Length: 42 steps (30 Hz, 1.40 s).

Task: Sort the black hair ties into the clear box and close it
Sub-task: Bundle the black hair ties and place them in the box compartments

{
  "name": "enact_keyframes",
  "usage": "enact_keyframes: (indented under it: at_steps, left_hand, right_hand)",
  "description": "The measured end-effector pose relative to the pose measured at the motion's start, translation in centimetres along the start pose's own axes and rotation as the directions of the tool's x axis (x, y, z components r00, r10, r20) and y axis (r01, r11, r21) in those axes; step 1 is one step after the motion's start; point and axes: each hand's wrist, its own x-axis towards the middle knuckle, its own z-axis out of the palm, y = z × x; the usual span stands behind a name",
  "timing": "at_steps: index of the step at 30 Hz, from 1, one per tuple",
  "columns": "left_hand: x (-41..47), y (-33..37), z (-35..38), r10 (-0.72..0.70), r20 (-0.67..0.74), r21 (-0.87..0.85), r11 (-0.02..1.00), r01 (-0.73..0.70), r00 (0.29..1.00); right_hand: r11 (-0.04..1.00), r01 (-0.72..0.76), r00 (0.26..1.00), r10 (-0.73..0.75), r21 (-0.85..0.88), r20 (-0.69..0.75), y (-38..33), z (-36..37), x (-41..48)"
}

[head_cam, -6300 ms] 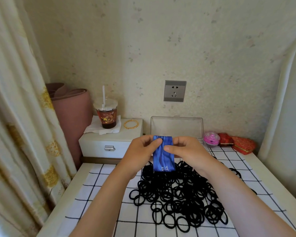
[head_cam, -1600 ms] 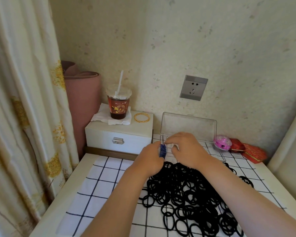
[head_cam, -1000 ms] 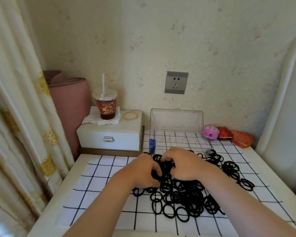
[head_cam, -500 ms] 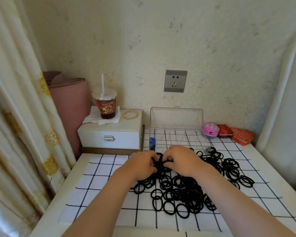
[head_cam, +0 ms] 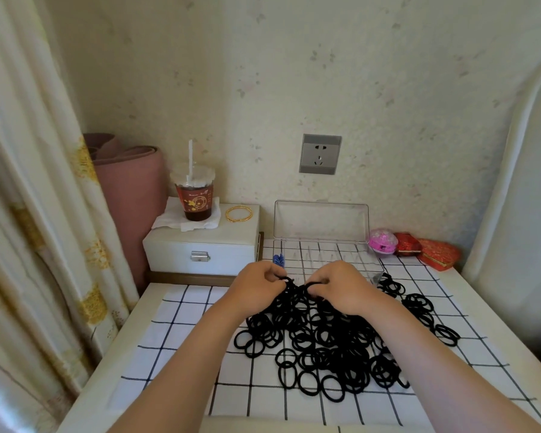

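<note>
The person is gathering up black hair ties [head_cam: 325, 342] from the far end of a big pile. The pile is lying on the checked cloth [head_cam: 181, 332] on the counter [head_cam: 128, 335], in the middle and spreading out to the right.

The left hand [head_cam: 256, 285] and the right hand [head_cam: 341, 285] are working side by side. Each grip is clamped on a bunch of ties, with the fingers curling round them.

The clear box [head_cam: 325, 254] is sitting just past the hands, at the far side of the counter. Its lid [head_cam: 320, 220] is standing up open behind it. A small blue thing [head_cam: 278, 260] is standing in the box's left end.

I am not seeing any black ties in the box, so I think the sorting is only beginning. Next, the hands are going to need to lift their bunches over the near side of the box and drop them in. The ties are looking tangled, so some may be dragging along or falling off.
</note>
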Motion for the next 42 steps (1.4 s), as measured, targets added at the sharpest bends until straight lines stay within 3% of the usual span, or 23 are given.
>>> enact_keyframes:
  at_steps: [4, 7, 9, 11, 15, 20, 26, 29, 33, 40, 42]
  left_hand:
    - [0.1, 0.0, 0.4, -0.046, 0.024, -0.122, 0.991, 0.049, 0.999]
    - [0.3, 0.5, 0.8, -0.054, 0.002, -0.211, 0.976, 0.054, 0.999]
    - [0.3, 1.0, 1.0, -0.060, 0.032, -0.292, 0.954, 0.066, 0.998]
    - [0.5, 1.4, 1.2, -0.067, 0.079, -0.369, 0.925, 0.091, 0.995]
    - [0.8, 1.5, 1.2, -0.124, 0.147, -0.482, 0.858, 0.180, 0.981]
    - [0.6, 1.9, 0.8, -0.107, 0.338, -0.582, 0.757, 0.297, 0.935]
    - [0.6, 1.4, 0.7, -0.065, 0.282, -0.477, 0.856, 0.199, 0.957]
    - [0.5, 1.4, -0.1, -0.026, 0.309, -0.466, 0.868, 0.175, 0.951]
    - [-0.1, 1.1, -1.1, 0.021, 0.275, -0.397, 0.913, 0.094, 0.961]
    - [-2.1, 0.3, -1.9, 0.034, 0.176, -0.276, 0.961, 0.016, 0.984]
    - [-2.5, -0.3, -2.4, 0.037, 0.153, -0.082, 0.996, -0.025, 0.987]
  right_hand:
    - [0.989, -0.004, 0.998, 0.013, 0.148, -0.062, 0.0, -0.8, -0.4]
    - [0.871, -0.028, 0.999, 0.044, 0.490, -0.020, -1.0, -1.2, -1.0]
    - [0.793, -0.053, 0.998, 0.027, 0.607, 0.052, -1.7, -1.2, -1.3]
    - [0.769, -0.065, 0.997, 0.023, 0.636, 0.074, -1.9, -0.8, -1.5]
    - [0.813, -0.062, 0.994, 0.101, 0.579, -0.036, -1.6, -0.2, -1.3]
    - [0.848, -0.073, 0.986, 0.141, 0.524, -0.090, -1.9, 0.2, -1.1]
    - [0.900, -0.094, 0.983, 0.150, 0.426, -0.101, -1.8, 0.1, -0.8]
    - [0.869, -0.109, 0.993, 0.114, 0.482, 0.019, -1.2, -0.3, -0.9]
    - [0.748, -0.158, 0.972, 0.002, 0.645, 0.236, -1.1, -0.7, -1.6]
    - [0.734, -0.179, 0.969, 0.019, 0.655, 0.244, -1.8, 1.2, -1.8]
    - [0.725, -0.193, 0.974, 0.058, 0.661, 0.221, -2.1, 1.4, -1.7]
